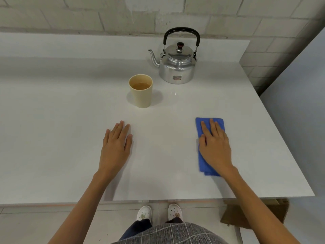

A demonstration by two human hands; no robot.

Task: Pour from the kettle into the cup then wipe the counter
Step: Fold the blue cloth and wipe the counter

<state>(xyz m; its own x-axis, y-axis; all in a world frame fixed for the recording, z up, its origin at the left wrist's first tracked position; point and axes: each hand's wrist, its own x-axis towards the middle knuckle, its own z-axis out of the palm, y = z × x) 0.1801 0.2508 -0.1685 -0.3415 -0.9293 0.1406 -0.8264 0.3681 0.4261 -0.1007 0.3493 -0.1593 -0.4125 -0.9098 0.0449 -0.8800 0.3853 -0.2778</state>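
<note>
**Even, soft light; wide-angle bend at edges**

You get bright, diffuse light with no hard glare. The cup [140, 93] throws a faint shadow to its right on the white counter [52, 103]. The kettle [177, 66] shows soft highlights, with a small sheen spot on the counter below it. Straight lines bow near the frame edges. The centre is sharp, the corners slightly soft.

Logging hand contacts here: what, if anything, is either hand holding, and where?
Nothing is gripped. The right hand lies flat on the blue cloth; the left hand lies flat on the counter.

White clogs [159, 213] stand on the tiled floor [26, 224], a brown mat [253, 215] beside them, brick wall [88, 13] behind.
</note>
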